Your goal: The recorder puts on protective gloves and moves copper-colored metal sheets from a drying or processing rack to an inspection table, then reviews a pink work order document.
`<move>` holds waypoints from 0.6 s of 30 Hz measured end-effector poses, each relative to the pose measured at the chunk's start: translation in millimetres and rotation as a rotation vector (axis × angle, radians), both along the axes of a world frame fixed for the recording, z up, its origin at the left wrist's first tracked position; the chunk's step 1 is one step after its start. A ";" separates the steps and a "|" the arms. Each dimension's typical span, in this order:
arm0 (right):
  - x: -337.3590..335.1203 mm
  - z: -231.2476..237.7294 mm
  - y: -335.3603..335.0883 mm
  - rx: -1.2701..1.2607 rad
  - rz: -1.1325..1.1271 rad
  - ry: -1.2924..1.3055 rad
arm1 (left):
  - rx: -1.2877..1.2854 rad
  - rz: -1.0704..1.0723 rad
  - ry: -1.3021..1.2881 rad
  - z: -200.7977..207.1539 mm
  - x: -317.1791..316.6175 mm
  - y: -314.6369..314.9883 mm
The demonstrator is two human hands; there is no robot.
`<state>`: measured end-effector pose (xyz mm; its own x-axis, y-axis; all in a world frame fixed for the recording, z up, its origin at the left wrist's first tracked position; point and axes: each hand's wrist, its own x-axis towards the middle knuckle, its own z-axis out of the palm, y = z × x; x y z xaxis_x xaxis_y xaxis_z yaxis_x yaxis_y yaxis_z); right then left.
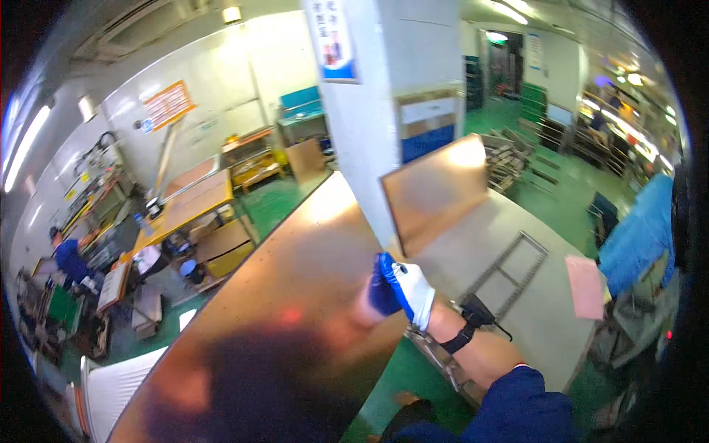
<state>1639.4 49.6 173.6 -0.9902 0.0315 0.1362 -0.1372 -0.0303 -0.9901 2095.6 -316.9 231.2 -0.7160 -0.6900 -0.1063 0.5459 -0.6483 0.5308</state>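
Note:
A large copper-coloured sheet [295, 273] slants across the middle and lower left, its shiny face mirroring a blurred glove and dark shapes. At its right edge is my right hand [410, 289], in a white glove with blue fingers, closed on that edge. The dark blue patch beside the fingers looks like their reflection in the sheet. A black strap with a small black device [476, 311] circles my right wrist. My left hand does not show.
A pale table [473, 255] to the right bears a metal frame [509, 275], a leaning copper-coloured board [436, 193] and pink paper [583, 286]. Blue sheeting [641, 229] hangs at far right. A pillar [356, 125] stands ahead. Far left are a yellow-edged workbench [188, 207] and a person [72, 258].

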 end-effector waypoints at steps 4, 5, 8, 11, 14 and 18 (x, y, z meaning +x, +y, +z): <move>2.1 -39.5 127.0 -0.015 -0.158 -0.040 | -1.404 0.388 -0.870 -31.6 -117.2 102.5; 5.5 -47.3 148.3 0.026 -0.215 -0.040 | -1.512 0.295 -0.926 -51.6 -118.7 92.8; -8.3 -102.1 255.2 0.076 -0.418 -0.082 | -1.433 0.051 -0.882 -104.8 -193.0 139.4; -8.4 -115.9 348.8 0.268 -0.557 -0.156 | -1.601 0.014 -0.551 -181.7 -252.4 193.2; -23.4 -152.4 438.1 0.460 -0.662 -0.260 | -0.625 -0.357 -0.798 -192.4 -307.3 296.7; -49.1 -169.7 535.5 0.657 -0.776 -0.405 | -0.749 -0.760 -0.784 -194.0 -354.7 395.0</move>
